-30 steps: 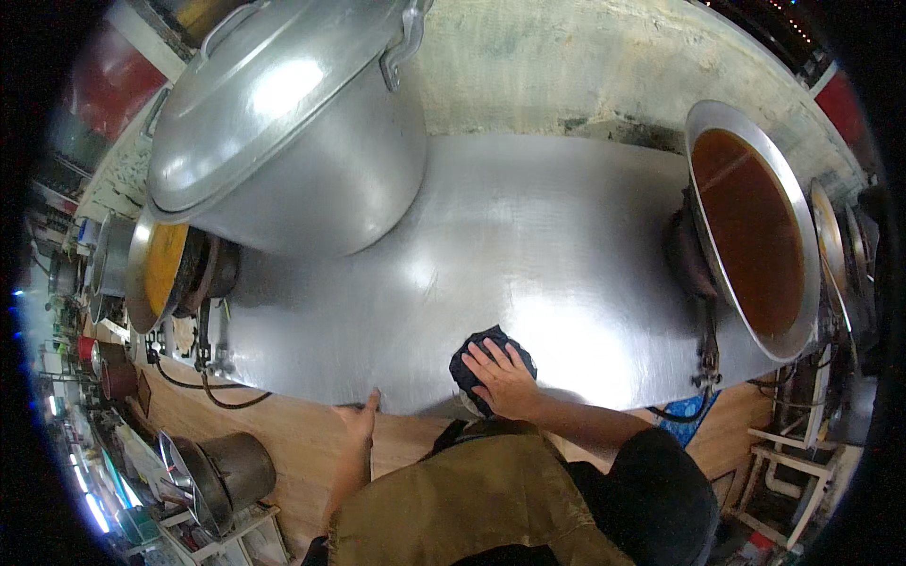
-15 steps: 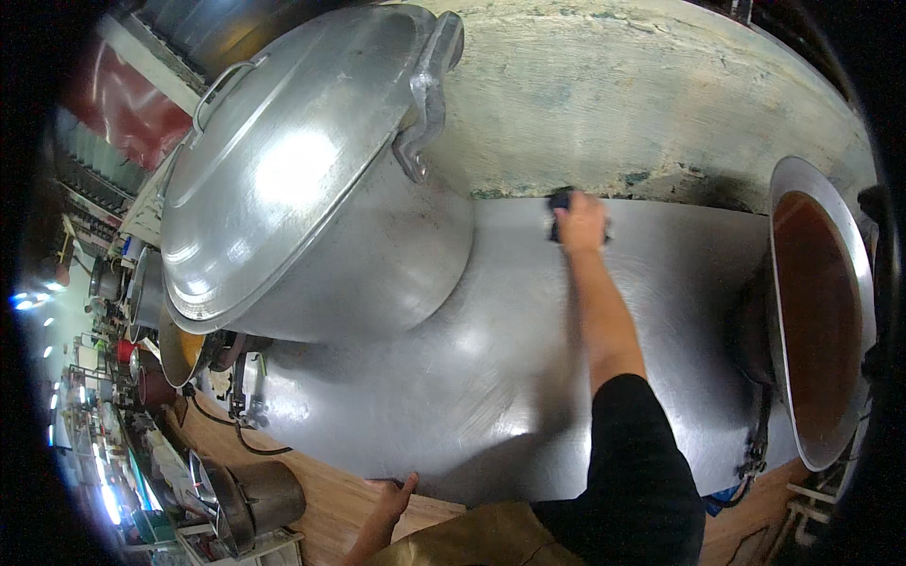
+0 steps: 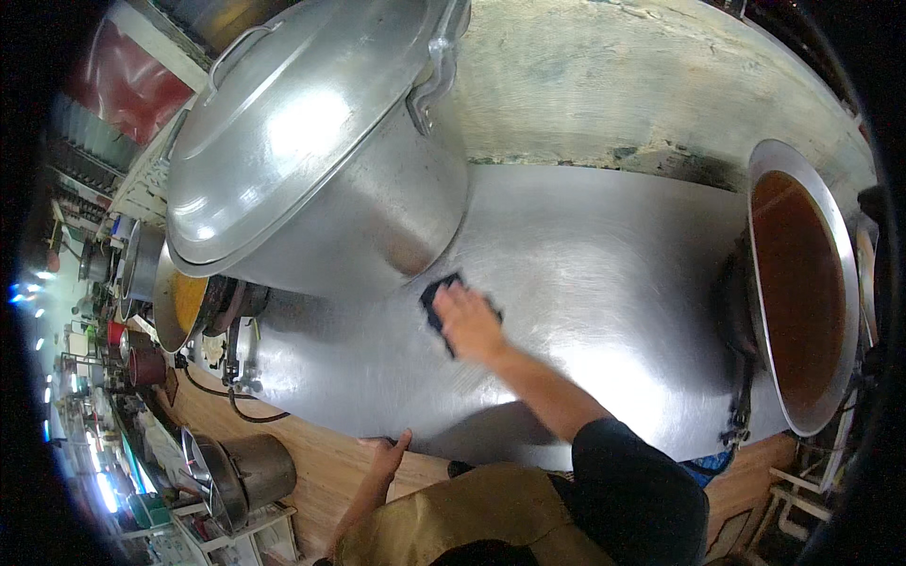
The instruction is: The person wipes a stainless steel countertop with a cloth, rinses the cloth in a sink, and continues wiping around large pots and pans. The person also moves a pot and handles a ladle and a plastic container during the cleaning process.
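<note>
My right hand (image 3: 467, 323) presses a black cloth (image 3: 431, 300) flat against a bare metal tabletop (image 3: 604, 236), just in front of the big lidded pot. Parts of the cloth stick out on either side of the fingers. Down at the near edge of the tabletop, my left hand (image 3: 385, 457) grips the rim, its thumb on top; the other fingers are partly hidden. The large aluminium pot (image 3: 377, 226) with its domed lid (image 3: 236, 160) stands at the back left of the table.
A wide pan of reddish-brown liquid (image 3: 802, 292) sits on a burner at the right end. At the left is a pan of yellow food (image 3: 179, 297) with a black hose (image 3: 212, 391) below it. A stained wall (image 3: 604, 85) backs the table. A steel pot (image 3: 250, 476) stands lower left.
My right hand has swept the black cloth from the table's back edge toward me and left, near the big pot. My left hand stays at the near edge. The whole view has shifted slightly.
</note>
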### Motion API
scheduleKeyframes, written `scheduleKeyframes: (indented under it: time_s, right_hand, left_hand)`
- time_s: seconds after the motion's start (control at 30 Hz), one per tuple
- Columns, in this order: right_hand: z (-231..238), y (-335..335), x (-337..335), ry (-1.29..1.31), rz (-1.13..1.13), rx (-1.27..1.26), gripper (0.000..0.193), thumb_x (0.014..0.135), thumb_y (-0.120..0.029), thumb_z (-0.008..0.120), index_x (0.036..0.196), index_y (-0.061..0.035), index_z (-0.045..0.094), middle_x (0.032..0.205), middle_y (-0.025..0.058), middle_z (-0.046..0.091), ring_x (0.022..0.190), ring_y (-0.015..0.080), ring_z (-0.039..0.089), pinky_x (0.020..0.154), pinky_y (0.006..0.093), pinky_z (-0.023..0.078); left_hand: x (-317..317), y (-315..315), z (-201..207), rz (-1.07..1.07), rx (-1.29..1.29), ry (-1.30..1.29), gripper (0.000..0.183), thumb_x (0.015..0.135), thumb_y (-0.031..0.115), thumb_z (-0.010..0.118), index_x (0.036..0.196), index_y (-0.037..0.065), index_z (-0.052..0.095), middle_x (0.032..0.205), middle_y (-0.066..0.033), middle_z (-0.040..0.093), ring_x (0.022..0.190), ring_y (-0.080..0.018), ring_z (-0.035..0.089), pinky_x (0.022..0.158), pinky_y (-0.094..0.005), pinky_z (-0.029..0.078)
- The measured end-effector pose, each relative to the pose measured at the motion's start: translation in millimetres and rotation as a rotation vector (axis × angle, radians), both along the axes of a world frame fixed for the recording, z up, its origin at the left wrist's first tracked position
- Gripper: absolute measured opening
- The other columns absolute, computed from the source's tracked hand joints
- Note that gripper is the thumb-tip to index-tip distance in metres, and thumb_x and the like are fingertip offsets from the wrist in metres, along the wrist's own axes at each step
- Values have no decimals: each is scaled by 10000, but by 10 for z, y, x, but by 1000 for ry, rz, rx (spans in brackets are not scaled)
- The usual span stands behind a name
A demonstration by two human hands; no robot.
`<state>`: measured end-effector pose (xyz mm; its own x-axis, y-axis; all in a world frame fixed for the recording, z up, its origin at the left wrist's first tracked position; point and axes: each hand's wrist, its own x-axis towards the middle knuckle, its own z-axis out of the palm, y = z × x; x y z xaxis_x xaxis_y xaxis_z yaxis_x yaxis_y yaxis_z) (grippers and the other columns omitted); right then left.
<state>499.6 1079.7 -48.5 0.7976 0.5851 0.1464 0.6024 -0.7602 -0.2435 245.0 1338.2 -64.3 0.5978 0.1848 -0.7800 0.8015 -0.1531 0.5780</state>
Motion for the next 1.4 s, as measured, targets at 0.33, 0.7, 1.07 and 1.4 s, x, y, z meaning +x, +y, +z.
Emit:
scheduleKeyframes:
  time_s: [0.33, 0.7, 1.07, 1.4]
  right_hand:
    - [-33, -927, 652, -141, -423, 96, 492, 889, -253, 546, 1346, -81, 480, 1472, 135, 387, 1386, 318, 319, 1111, 512, 272]
    - [55, 312, -909, 149, 111, 36, 527, 901, -279, 532, 1378, -64, 468, 1504, 168, 342, 1432, 315, 236, 1155, 488, 184]
    - [-318, -1054, 1485, -163, -600, 515, 239, 900, -252, 530, 898, -61, 673, 947, 155, 618, 877, 329, 560, 770, 489, 433]
    - [-60, -217, -813, 141, 296, 316, 261, 805, -150, 591, 1056, -104, 650, 1167, 108, 590, 1123, 299, 548, 933, 457, 426]
  left_hand:
    - [-461, 289, 284, 284, 297, -18, 957, 889, 553, 582, 1512, 52, 56, 1505, -252, 192, 1364, -362, 284, 1101, -463, 275]
    - [-1151, 235, 375, 280, 557, -113, 828, 917, 483, 580, 1499, 86, 144, 1492, -237, 157, 1353, -386, 280, 1089, -462, 305]
    - [-1566, 368, 436, 272, 662, 52, 752, 937, 447, 563, 1491, 105, 187, 1467, -231, 148, 1271, -408, 385, 1034, -498, 357]
    - [-1271, 419, -31, 107, 663, -142, 675, 936, 433, 564, 1436, 58, 308, 1435, -258, 216, 1298, -439, 288, 1042, -481, 327]
